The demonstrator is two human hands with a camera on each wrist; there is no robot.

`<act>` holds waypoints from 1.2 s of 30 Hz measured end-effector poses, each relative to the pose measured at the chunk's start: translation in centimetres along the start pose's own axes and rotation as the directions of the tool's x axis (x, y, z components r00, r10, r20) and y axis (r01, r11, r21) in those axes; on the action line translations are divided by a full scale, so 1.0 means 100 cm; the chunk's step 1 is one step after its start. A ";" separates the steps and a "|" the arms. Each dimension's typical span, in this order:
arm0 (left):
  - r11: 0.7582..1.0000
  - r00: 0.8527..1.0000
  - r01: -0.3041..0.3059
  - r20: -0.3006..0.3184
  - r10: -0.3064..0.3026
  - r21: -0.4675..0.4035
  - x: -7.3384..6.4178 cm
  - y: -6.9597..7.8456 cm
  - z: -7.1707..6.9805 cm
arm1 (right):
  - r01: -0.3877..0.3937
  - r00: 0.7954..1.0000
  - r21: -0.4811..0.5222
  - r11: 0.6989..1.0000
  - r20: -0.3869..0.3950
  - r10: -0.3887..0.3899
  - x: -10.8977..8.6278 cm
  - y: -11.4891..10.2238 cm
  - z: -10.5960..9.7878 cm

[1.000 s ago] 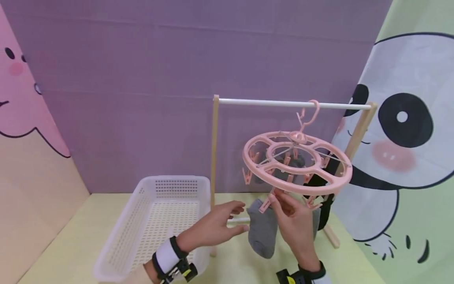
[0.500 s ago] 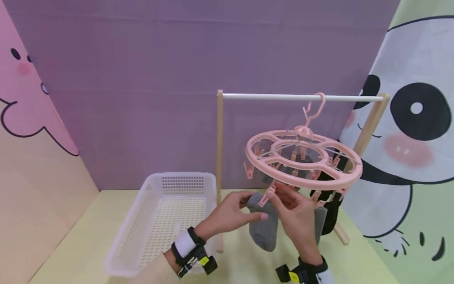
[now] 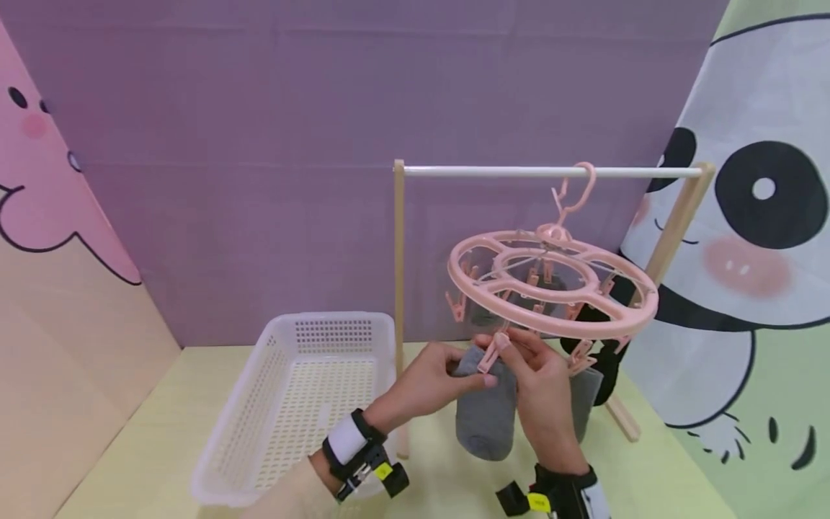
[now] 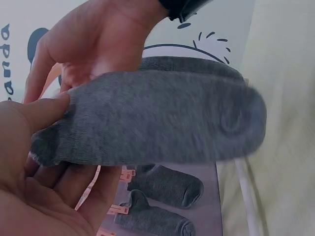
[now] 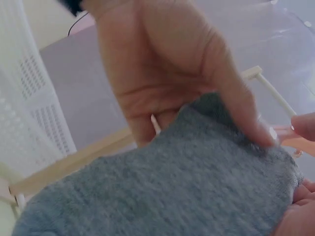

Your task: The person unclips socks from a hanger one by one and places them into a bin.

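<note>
A pink round clip hanger [image 3: 551,281] hangs by its hook from the rack's white rail. My left hand [image 3: 424,386] pinches the cuff of a grey sock [image 3: 488,422], thumb on its near face. The sock dangles toe down below the hanger's front rim. My right hand [image 3: 543,386] pinches a pink clothes peg [image 3: 491,353] under that rim, and the peg overlaps the sock's cuff in the head view. Close up in the left wrist view, the grey sock [image 4: 162,118] stretches out from my left thumb. Right fingertips [image 5: 305,127] show at the right wrist view's edge.
A white perforated basket [image 3: 382,353] stands left of the rack, beside its wooden post [image 3: 399,274]. More grey socks [image 4: 170,184] hang from pegs on the hanger. A black sock [image 3: 609,367] hangs at its right side. A purple backdrop [image 3: 259,180] closes off the back.
My left hand has moved right to the grey sock and now pinches its cuff beside the peg. My right hand keeps hold of the peg. The head view has shifted slightly.
</note>
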State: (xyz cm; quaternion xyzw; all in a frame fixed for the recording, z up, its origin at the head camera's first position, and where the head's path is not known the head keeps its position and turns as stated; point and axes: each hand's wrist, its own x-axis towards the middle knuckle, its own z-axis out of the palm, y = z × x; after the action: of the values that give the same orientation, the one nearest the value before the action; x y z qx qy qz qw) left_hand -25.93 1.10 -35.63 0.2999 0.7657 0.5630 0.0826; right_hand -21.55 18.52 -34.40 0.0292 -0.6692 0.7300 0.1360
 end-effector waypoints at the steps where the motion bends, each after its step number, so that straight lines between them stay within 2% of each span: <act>1: 1.000 1.000 0.002 -0.008 -0.002 0.005 0.000 0.000 0.000 | -0.004 1.000 0.014 1.000 0.007 0.004 0.000 -0.001 0.001; 8: 0.999 0.997 0.042 -0.060 -0.040 0.035 0.000 -0.001 0.003 | -0.015 1.000 0.041 0.999 -0.003 0.015 0.001 -0.003 0.004; 12: 0.999 0.997 0.028 -0.071 -0.025 0.046 0.000 0.000 0.005 | -0.007 1.000 0.036 0.999 -0.026 0.008 0.003 -0.003 0.004; 21: 0.998 0.996 0.044 -0.080 -0.040 0.052 -0.002 0.001 0.007 | 0.030 0.997 0.080 0.996 -0.069 -0.024 0.004 0.000 0.005; 24: 0.998 0.996 0.038 -0.087 -0.033 0.059 -0.003 0.001 0.005 | 0.046 0.998 0.093 0.995 -0.057 -0.041 0.005 0.001 0.005; 32: 0.999 0.996 0.027 -0.080 -0.024 0.036 -0.013 0.003 -0.003 | 0.020 1.000 0.162 0.987 -0.016 -0.017 0.008 0.005 0.001; 36: 0.999 0.996 0.002 -0.090 0.003 0.054 -0.019 0.005 -0.010 | 0.030 1.000 0.183 0.983 0.000 -0.030 0.007 0.006 -0.002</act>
State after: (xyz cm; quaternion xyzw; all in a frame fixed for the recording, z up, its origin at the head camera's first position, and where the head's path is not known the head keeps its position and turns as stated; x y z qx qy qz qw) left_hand -24.67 -0.70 -35.21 0.2766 0.7833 0.5553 0.0396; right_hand -22.37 18.76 -34.82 0.0526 -0.5990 0.7862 0.1427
